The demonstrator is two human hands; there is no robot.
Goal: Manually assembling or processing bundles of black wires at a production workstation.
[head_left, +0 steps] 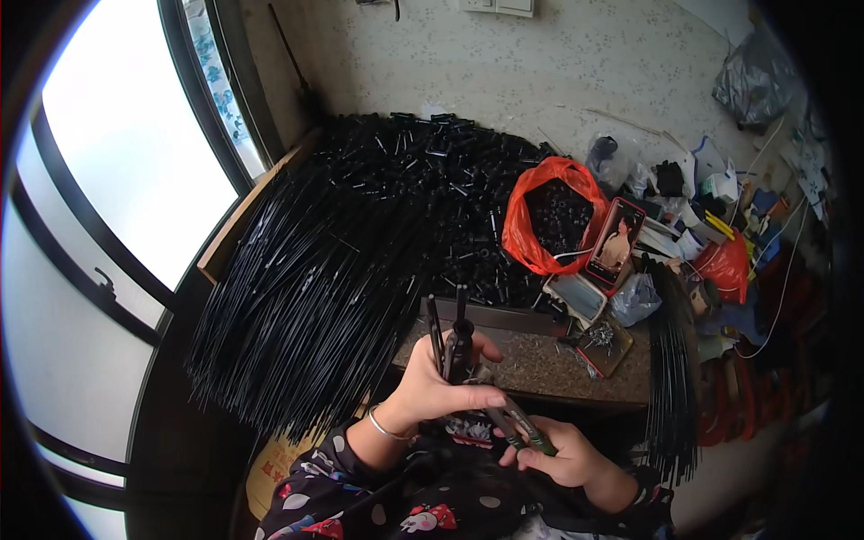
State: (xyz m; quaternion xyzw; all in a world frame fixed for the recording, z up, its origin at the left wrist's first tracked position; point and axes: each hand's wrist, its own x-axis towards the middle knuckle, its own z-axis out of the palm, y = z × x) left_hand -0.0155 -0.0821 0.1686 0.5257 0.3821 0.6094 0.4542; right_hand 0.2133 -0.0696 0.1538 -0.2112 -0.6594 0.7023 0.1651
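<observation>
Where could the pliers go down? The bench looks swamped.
One bare strip: the speckled stone ledge between left hand and small tray of screws. Elsewhere black rods, black fittings, orange bag crowd everything.

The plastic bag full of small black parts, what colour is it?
The plastic bag is orange-red, seen clearly in the head view.

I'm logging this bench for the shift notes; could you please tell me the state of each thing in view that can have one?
left hand: closed around a bunch of thin black rods, upright.
right hand: gripping pliers, tip toward the bunch.
orange bag: open, holding small black parts.
phone: screen lit, propped up.
long black rods: heaped, overhanging the counter edge.
</observation>
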